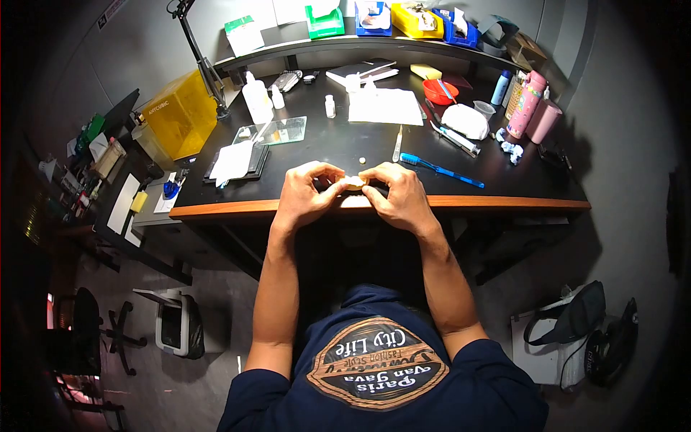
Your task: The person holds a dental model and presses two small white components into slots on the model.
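Near the front edge of the black desk, a small pale yellowish piece is pinched between both hands. My left hand grips its left end with thumb and fingers. On its other end the fingertips of my right hand are closed. The fingers partly cover the piece, so its exact shape is hard to tell. Just beyond it lies a small whitish round bit. A thin metal tool and a blue toothbrush rest beyond and beside my right hand.
White bottles, a glass plate and a white cloth are on the left. Paper sheets lie at the back. A red bowl, a caliper-like tool and a pink bottle stand or lie right.
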### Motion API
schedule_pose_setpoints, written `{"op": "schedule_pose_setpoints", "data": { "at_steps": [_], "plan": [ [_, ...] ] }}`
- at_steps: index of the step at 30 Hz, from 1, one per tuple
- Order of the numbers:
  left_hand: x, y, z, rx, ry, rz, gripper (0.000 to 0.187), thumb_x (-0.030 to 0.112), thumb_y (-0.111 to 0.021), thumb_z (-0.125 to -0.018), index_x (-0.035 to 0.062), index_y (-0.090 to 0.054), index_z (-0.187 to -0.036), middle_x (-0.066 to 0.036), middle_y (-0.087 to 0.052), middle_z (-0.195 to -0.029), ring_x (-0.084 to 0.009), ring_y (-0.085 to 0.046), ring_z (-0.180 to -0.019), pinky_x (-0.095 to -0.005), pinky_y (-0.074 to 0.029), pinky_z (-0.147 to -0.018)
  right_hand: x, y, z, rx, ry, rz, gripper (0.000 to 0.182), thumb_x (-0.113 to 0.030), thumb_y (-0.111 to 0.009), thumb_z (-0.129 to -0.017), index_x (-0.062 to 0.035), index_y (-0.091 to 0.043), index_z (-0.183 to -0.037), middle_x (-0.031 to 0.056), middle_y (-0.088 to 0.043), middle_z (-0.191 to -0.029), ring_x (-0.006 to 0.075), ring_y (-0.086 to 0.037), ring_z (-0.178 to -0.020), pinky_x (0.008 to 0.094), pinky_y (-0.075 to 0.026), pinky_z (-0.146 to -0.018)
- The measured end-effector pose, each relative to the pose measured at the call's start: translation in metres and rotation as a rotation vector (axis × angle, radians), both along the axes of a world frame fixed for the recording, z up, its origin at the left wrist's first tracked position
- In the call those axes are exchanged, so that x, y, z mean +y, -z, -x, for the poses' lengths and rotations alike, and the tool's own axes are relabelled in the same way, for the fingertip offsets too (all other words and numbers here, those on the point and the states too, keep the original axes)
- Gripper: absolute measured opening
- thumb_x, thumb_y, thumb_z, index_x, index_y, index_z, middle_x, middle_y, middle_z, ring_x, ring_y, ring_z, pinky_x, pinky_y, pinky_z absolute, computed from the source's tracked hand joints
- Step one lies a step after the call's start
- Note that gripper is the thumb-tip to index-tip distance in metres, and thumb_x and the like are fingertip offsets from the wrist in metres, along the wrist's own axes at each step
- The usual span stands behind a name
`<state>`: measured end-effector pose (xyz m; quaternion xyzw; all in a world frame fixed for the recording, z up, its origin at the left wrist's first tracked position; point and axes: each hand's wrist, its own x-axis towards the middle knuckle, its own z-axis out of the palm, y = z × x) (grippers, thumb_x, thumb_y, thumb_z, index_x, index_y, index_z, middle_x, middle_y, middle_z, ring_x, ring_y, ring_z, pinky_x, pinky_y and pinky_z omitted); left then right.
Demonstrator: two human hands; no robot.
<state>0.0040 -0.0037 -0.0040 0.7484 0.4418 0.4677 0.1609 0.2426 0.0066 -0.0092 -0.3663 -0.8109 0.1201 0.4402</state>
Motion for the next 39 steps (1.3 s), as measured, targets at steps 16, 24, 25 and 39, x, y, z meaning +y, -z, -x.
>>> {"op": "schedule_pose_setpoints", "data": {
  "at_steps": [16,24,25,39],
  "plan": [
    [0.002,0.003,0.001,0.011,-0.003,-0.027,0.026,0.02,-0.09,-0.091,0.0031,-0.083,-0.109,-0.004,-0.077,-0.083,-0.0076,-0.067,-0.071,-0.0267,-0.054,-0.066,0.0,0.0,0.0,-0.012,0.005,-0.008,0.021,-0.014,-0.079,-0.091,-0.0022,-0.081,-0.108,0.0168,-0.079,-0.105,0.0357,-0.076,-0.1,0.0427,-0.059,-0.09],
    [-0.001,0.001,0.0,-0.002,-0.011,-0.009,0.027,0.02,-0.091,-0.09,0.0031,-0.083,-0.11,-0.004,-0.076,-0.083,-0.0072,-0.066,-0.07,-0.0263,-0.053,-0.065,-0.001,-0.001,0.0,-0.016,-0.001,-0.007,0.021,-0.014,-0.08,-0.091,-0.0026,-0.081,-0.109,0.0166,-0.079,-0.105,0.0354,-0.076,-0.1,0.0424,-0.059,-0.089],
    [0.001,0.002,0.001,0.011,-0.007,-0.031,0.027,0.019,-0.091,-0.09,0.0031,-0.083,-0.11,-0.003,-0.076,-0.082,-0.0069,-0.066,-0.069,-0.0262,-0.053,-0.065,-0.001,-0.001,-0.001,-0.017,0.001,-0.005,0.021,-0.014,-0.08,-0.091,-0.0026,-0.081,-0.109,0.0165,-0.079,-0.105,0.0354,-0.076,-0.1,0.0424,-0.059,-0.089],
    [0.004,0.005,0.003,0.03,0.004,-0.055,0.028,0.019,-0.09,-0.09,0.0045,-0.083,-0.112,-0.005,-0.077,-0.083,-0.0083,-0.067,-0.07,-0.0269,-0.054,-0.065,-0.002,-0.001,0.0,-0.003,0.009,0.001,0.021,-0.013,-0.079,-0.091,-0.0025,-0.081,-0.108,0.0165,-0.079,-0.105,0.0352,-0.077,-0.1,0.0418,-0.059,-0.089]
  ]
}}
